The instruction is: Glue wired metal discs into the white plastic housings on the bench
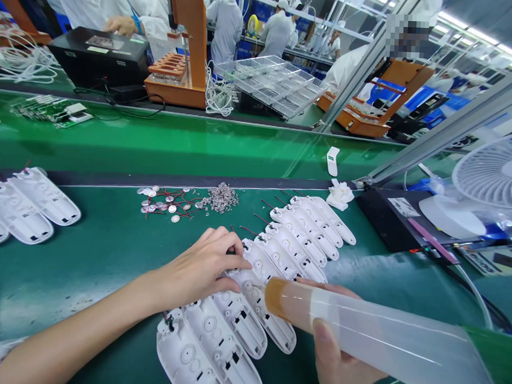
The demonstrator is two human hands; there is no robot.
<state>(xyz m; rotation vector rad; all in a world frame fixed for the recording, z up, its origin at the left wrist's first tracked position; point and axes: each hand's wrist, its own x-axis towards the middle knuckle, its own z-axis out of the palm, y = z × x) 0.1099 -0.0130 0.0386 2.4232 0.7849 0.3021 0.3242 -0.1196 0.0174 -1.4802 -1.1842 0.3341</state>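
Note:
A row of white plastic shells (210, 324) runs diagonally across the green bench, hollow side up, with ring marks inside and thin red wires at several upper ends. My left hand (206, 263) is closed, thumb and forefinger pinching the upper end of one shell (271, 323) in the row. My right hand (337, 360) grips a translucent glue tube (360, 321) with an amber front end. Its tip points left, over that same shell near my left fingertips. Whether the tip touches the shell, I cannot tell.
Wired round discs (170, 202) and a pile of small metal parts (223, 197) lie behind the row. More shells (39, 205) sit at left. Crumpled tissue (339, 194), a black box (386, 220) and a white fan (494, 174) stand right. Co-workers (227, 24) work beyond the green ledge.

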